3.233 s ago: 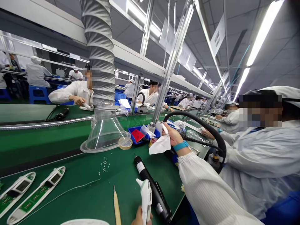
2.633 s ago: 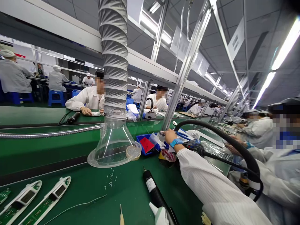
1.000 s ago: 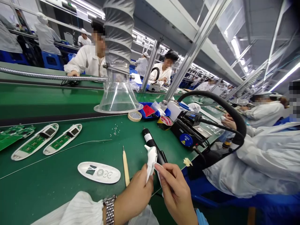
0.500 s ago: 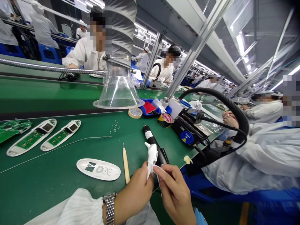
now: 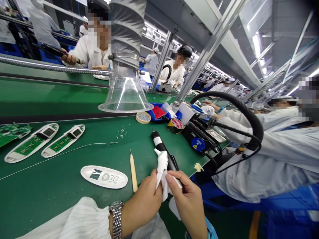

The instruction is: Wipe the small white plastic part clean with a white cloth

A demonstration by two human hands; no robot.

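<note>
Cradling a white plastic device shell (image 5: pixel 161 162) between the hands, the left hand (image 5: pixel 142 202) is gripping it while the right hand (image 5: pixel 186 202) is pinching a soft white wipe (image 5: pixel 164 187) against it; it looks light, slick, best held by its body.

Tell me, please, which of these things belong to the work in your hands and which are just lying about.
In use: white plastic casing, white cloth, left hand, right hand.

Lying about: black electric screwdriver, wooden-handled awl, white oval panel, tape roll.
</note>
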